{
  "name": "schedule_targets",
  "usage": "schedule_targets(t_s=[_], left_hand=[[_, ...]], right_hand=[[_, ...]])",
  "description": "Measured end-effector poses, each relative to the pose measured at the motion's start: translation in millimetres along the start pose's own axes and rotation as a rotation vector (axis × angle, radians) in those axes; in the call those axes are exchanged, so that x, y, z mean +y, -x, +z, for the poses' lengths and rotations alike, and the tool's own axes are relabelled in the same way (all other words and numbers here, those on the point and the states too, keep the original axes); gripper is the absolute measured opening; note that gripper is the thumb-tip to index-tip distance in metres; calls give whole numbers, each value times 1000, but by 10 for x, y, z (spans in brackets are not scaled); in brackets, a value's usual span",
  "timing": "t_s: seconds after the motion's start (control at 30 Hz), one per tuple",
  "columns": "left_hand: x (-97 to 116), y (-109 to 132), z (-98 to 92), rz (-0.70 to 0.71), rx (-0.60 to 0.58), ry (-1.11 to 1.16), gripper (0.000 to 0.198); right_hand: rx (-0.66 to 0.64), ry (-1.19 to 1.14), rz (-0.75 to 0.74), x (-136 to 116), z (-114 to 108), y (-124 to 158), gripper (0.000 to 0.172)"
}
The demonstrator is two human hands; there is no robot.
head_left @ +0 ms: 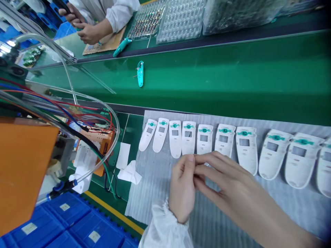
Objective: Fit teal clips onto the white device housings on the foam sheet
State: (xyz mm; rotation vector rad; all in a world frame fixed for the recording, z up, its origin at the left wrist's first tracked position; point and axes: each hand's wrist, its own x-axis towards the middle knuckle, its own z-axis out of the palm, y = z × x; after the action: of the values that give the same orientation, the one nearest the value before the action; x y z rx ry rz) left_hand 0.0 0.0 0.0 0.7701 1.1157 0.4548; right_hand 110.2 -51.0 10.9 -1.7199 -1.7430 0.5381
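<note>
Left hand [182,189], right hand [227,182], fingertips pinched together, contents hidden, beside white teal-buttoned shells [203,139]

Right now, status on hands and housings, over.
Left hand and right hand pinched fingertip to fingertip, contents hidden. White housings in a row on grey mat just beyond. Nothing blocking them.

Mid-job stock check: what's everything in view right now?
device shells: ten, white with teal buttons, in a row on the grey mat
conveyor belt: one, green, beyond the mat
hand tools: two, teal, one on the belt, one past it
blister trays: several, clear, far side
bins: several, blue, lower left
fixture: one, orange, left
co-worker's hands: two, top left
left hand, right hand: fingertips pinched together over the mat; anything held is hidden
</note>
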Motion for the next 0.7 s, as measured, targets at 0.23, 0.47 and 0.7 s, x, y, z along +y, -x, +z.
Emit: schedule_targets(t_s=[0.23,0.47,0.7], left_hand=[[17,-31,-10,-146,-135,121,58],[76,66,62,-11,-78,-74,40],[103,76,87,63,-51,-117,38]], right_hand=[[92,-280,245,186,-114,48,18],[8,-495,409,325,-272,3,31],[46,-526,404,295,-294,-18,31]])
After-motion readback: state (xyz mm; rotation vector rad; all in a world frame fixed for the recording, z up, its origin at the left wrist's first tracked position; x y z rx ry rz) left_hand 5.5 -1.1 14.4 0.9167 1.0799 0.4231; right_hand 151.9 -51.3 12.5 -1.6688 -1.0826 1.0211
